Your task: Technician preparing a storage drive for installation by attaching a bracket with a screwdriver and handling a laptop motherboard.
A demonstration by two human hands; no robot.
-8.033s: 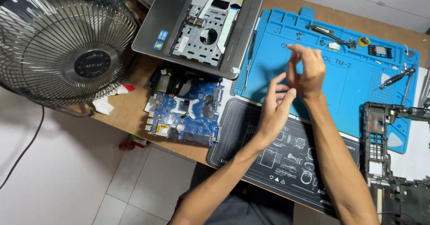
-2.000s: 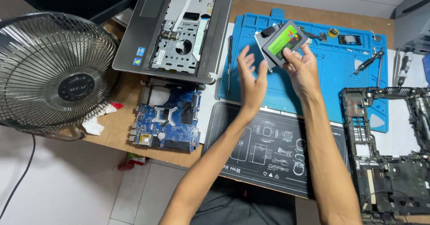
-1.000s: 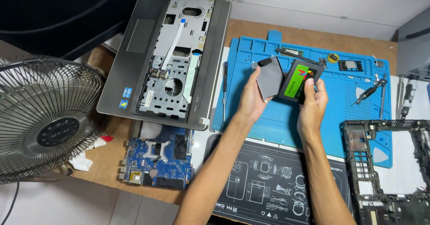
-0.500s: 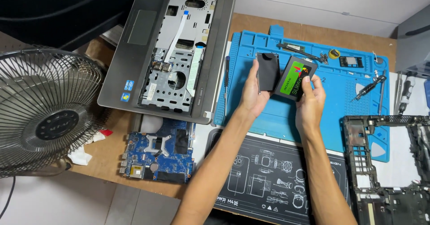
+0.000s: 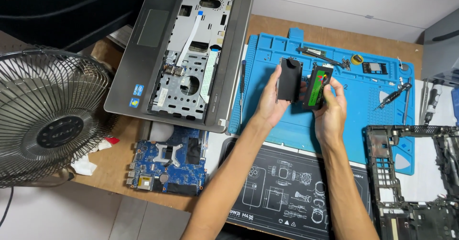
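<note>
My left hand [image 5: 271, 105] holds a flat black drive bracket [image 5: 289, 79] upright above the blue work mat [image 5: 334, 130]. Right beside it, my right hand [image 5: 331, 110] grips a thin black drive with a green label [image 5: 319, 87], tilted on edge. The bracket and the drive are a small gap apart. Both forearms reach up from the bottom edge over a black printed mat [image 5: 282, 187].
A grey laptop palmrest shell [image 5: 186, 53] lies at the top left, a blue motherboard [image 5: 167, 166] below it. A fan [image 5: 48, 120] stands at the left. A black laptop base frame [image 5: 416, 182] is at the right. Screwdrivers [image 5: 397, 94] and small parts lie on the blue mat.
The drive and its bracket, held together two seconds ago, are now apart, one in each hand. The view has shifted slightly; both hands stay above the blue mat.
</note>
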